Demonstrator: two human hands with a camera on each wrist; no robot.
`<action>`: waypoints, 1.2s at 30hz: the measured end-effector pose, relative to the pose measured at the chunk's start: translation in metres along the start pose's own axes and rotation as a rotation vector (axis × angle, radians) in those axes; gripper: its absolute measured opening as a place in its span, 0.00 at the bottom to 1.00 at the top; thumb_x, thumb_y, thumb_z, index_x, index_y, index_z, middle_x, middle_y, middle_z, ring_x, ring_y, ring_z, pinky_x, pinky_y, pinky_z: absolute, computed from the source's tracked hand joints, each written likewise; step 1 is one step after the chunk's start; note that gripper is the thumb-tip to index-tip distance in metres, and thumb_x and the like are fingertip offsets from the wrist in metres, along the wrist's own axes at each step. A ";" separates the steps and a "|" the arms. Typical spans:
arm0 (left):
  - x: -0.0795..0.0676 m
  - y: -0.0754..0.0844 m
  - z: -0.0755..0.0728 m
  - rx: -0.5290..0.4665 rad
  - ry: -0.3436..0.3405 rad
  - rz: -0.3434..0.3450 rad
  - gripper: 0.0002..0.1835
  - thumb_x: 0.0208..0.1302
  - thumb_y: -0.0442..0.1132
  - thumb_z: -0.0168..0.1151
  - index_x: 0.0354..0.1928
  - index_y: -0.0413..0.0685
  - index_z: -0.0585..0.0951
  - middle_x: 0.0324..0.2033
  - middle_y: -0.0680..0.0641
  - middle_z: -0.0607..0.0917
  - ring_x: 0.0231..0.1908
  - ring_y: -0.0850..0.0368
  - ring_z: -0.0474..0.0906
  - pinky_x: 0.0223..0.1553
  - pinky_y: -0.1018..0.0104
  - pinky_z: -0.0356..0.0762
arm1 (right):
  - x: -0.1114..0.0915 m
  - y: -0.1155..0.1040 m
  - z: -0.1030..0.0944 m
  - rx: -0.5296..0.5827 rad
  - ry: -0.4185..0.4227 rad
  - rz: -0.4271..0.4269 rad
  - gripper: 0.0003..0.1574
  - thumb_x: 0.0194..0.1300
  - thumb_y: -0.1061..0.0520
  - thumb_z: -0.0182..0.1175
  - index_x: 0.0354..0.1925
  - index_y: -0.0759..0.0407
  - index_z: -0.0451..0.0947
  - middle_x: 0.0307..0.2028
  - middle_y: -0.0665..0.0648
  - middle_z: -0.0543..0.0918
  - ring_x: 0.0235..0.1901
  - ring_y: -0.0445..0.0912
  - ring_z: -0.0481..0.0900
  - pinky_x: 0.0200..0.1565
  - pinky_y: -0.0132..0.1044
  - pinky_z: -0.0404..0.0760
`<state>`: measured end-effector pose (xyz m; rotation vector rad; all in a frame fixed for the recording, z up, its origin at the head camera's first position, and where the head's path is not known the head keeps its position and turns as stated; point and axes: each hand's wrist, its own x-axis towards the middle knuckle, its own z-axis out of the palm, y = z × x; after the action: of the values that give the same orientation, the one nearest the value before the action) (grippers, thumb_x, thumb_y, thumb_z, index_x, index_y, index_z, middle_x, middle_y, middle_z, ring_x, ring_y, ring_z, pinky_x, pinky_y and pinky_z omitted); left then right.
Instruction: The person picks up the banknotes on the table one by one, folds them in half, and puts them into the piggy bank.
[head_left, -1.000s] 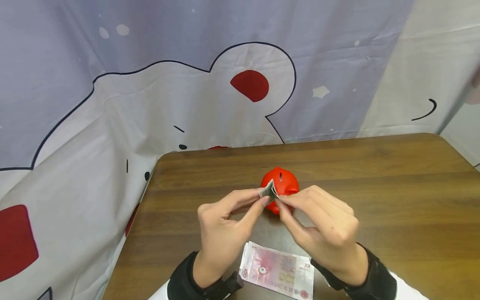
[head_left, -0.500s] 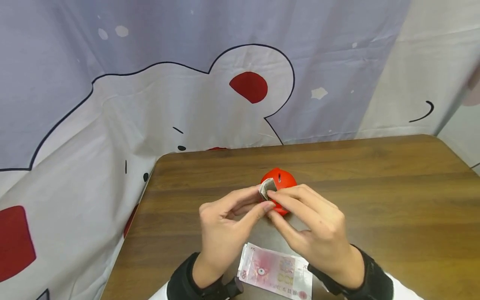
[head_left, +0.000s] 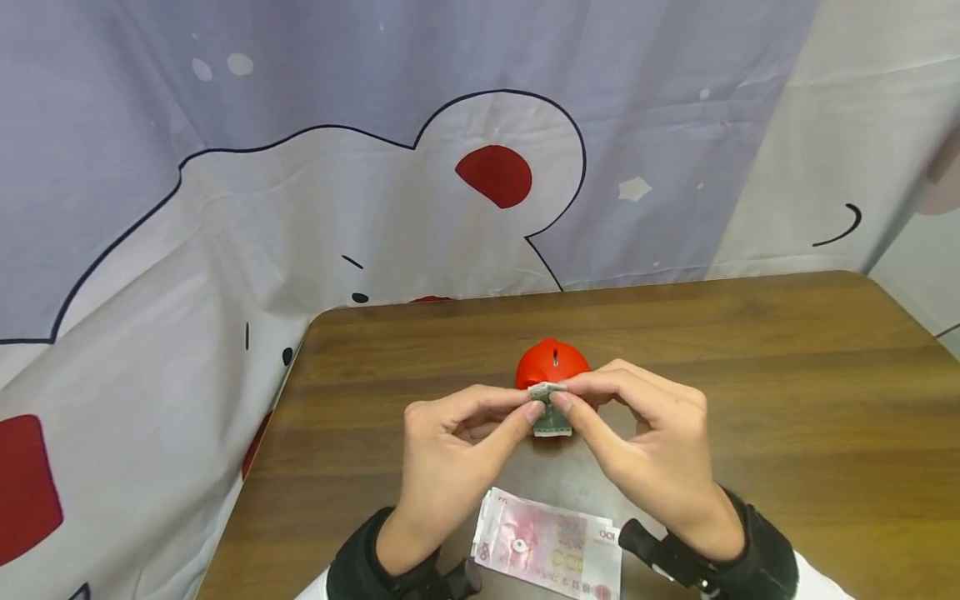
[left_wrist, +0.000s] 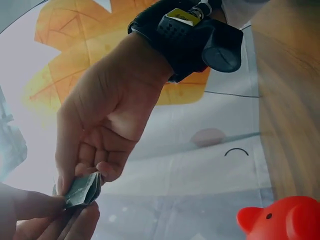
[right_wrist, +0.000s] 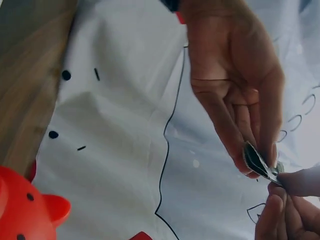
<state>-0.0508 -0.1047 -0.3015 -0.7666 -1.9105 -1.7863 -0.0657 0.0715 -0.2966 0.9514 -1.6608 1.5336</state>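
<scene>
In the head view, a small folded greenish banknote (head_left: 552,423) is held up between both hands, with its lower part hanging below the fingertips. My left hand (head_left: 444,454) pinches its left side between thumb and forefinger. On the right side, my right hand (head_left: 662,454) pinches it the same way. Layered folds of the banknote (left_wrist: 82,190) show at one edge in the left wrist view. Right behind the hands stands a red piggy bank (head_left: 545,363) with a dark slot on top; its lower part is hidden by the hands and banknote.
Pink 100 banknotes (head_left: 551,546) lie stacked on the wooden table (head_left: 795,400), between the forearms near the front. A patterned cloth (head_left: 315,200) hangs behind the table and down its left side. Each wrist wears a black band (head_left: 765,546) with a camera.
The banknote has been turned and lowered a little, so its folded flap now hangs downward. My right hand has shifted its grip to the note's right side.
</scene>
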 end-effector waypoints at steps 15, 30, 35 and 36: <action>0.007 -0.004 0.000 0.240 0.111 0.373 0.09 0.44 0.19 0.74 0.31 0.30 0.89 0.26 0.36 0.89 0.27 0.50 0.88 0.32 0.71 0.87 | -0.004 0.002 0.006 0.128 -0.036 -0.028 0.11 0.50 0.74 0.72 0.36 0.74 0.86 0.31 0.63 0.91 0.32 0.43 0.89 0.36 0.29 0.88; 0.005 -0.001 -0.008 -0.067 -0.246 -0.013 0.12 0.57 0.22 0.67 0.44 0.28 0.85 0.39 0.34 0.87 0.38 0.50 0.86 0.40 0.60 0.88 | -0.002 -0.002 -0.012 0.200 -0.112 0.319 0.17 0.45 0.82 0.69 0.35 0.70 0.84 0.31 0.53 0.89 0.28 0.41 0.86 0.32 0.32 0.88; 0.005 -0.001 -0.007 -0.032 -0.186 -0.094 0.11 0.54 0.26 0.72 0.41 0.34 0.87 0.36 0.38 0.89 0.35 0.52 0.86 0.36 0.61 0.89 | -0.001 -0.001 -0.012 0.200 -0.126 0.319 0.15 0.49 0.81 0.67 0.36 0.70 0.84 0.32 0.54 0.89 0.29 0.42 0.86 0.35 0.32 0.88; 0.005 -0.001 -0.007 -0.034 -0.178 -0.106 0.11 0.54 0.26 0.72 0.41 0.34 0.87 0.36 0.38 0.89 0.35 0.52 0.87 0.35 0.61 0.89 | -0.001 -0.001 -0.012 0.201 -0.131 0.312 0.15 0.50 0.81 0.66 0.36 0.71 0.84 0.32 0.54 0.89 0.30 0.42 0.86 0.36 0.32 0.88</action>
<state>-0.0559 -0.1111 -0.2985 -0.8774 -2.0745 -1.8728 -0.0646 0.0834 -0.2959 0.9450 -1.8404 1.9109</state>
